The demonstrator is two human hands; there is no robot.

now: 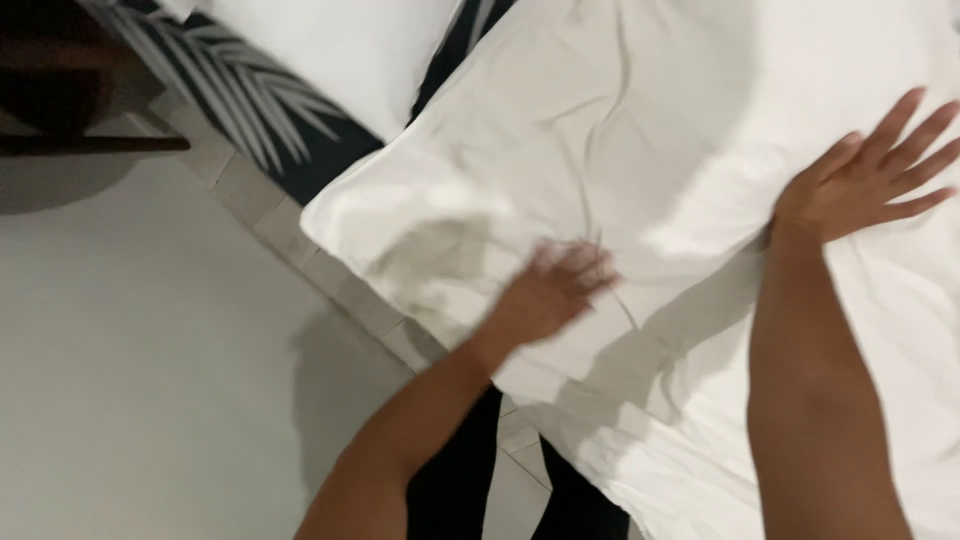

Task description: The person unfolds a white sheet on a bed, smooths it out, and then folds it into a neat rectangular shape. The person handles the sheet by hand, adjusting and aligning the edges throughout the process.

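Your left hand [545, 295] is blurred, palm down on the near left part of the white pillow [600, 130]; whether its fingers are apart you cannot tell. Your right hand [865, 180] lies flat on the pillow's right side, fingers spread. A second pillow [330, 50] lies far left on the leaf-patterned sheet [240, 90].

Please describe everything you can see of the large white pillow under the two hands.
The large white fabric pillow looks soft and creased, roughly rectangular, lying flat and turned diagonally, one corner over the bed edge. The blurred left hand lies on its near part; the right hand presses flat, fingers spread, on its right side.
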